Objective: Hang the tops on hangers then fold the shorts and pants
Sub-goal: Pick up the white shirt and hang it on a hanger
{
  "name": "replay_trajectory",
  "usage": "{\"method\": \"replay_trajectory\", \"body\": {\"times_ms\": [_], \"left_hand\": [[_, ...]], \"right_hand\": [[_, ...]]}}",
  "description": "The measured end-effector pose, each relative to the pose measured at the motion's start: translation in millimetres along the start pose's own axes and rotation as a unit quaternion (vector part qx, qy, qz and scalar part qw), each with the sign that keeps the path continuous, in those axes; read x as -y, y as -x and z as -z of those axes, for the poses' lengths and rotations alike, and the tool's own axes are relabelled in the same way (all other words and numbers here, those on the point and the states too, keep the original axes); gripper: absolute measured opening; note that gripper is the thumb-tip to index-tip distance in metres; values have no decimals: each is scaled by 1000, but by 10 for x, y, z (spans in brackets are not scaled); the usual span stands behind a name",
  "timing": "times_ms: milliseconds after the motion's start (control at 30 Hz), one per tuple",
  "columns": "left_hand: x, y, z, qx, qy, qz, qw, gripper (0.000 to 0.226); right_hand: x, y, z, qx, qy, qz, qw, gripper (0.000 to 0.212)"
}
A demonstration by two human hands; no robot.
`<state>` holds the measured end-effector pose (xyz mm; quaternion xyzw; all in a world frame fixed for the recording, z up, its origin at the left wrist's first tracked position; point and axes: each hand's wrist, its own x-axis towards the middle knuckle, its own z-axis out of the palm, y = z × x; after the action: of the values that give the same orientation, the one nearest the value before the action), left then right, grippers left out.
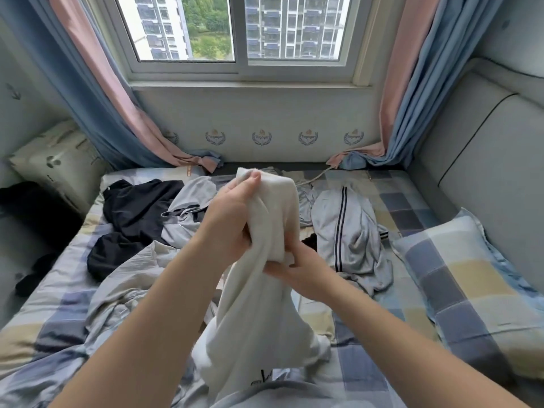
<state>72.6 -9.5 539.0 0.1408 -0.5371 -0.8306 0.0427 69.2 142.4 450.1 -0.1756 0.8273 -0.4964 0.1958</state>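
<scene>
Down by my lap hangs the bottom of the white top [256, 304], with a bit of black print on it. The top is bunched up in a long roll and goes up from my lap to my two hands, in the air over the bed.

Both my arms reach out in front of me. My right hand [297, 269] is the lower one. It lies on its side, and its fingers are curled tight round a fold in the middle of the top. My left hand [232, 219] is higher and a bit farther out. It is lifted up, with the thumb at the very top, and its fingers are closed round the upper end of the cloth.

Under my hands is the checked bed sheet [412, 201]. A checked pillow [477, 290] lies on my right. Past my hands, grey pants with dark stripes [347, 231] lie crumpled on the sheet. On the left lie a grey piece of clothing [188, 207] and a black one [138, 207], touching each other.

Farthest away is the window [235, 30], with pink and blue curtains [97, 83] on both sides.
</scene>
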Motion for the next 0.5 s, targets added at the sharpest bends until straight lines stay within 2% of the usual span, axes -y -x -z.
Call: {"method": "replay_trajectory", "body": {"times_ms": [100, 233, 400, 467, 500], "left_hand": [[-130, 11, -42, 20, 24, -27, 999, 19], [-262, -76, 126, -35, 26, -71, 996, 12], [-111, -241, 456, -105, -129, -78, 983, 16], [-39, -318, 544, -117, -203, -51, 971, 15], [-10, -346, 564, -109, -231, -24, 967, 22]], "right_hand": [[-143, -79, -112, -21, 44, -14, 999, 25], [-395, -112, -15, -62, 14, -45, 997, 22], [-485, -45, 380, -127, -27, -54, 990, 39], [-426, -47, 534, -149, -40, -43, 987, 45], [-382, -45, 605, -154, -39, -36, 987, 46]]}}
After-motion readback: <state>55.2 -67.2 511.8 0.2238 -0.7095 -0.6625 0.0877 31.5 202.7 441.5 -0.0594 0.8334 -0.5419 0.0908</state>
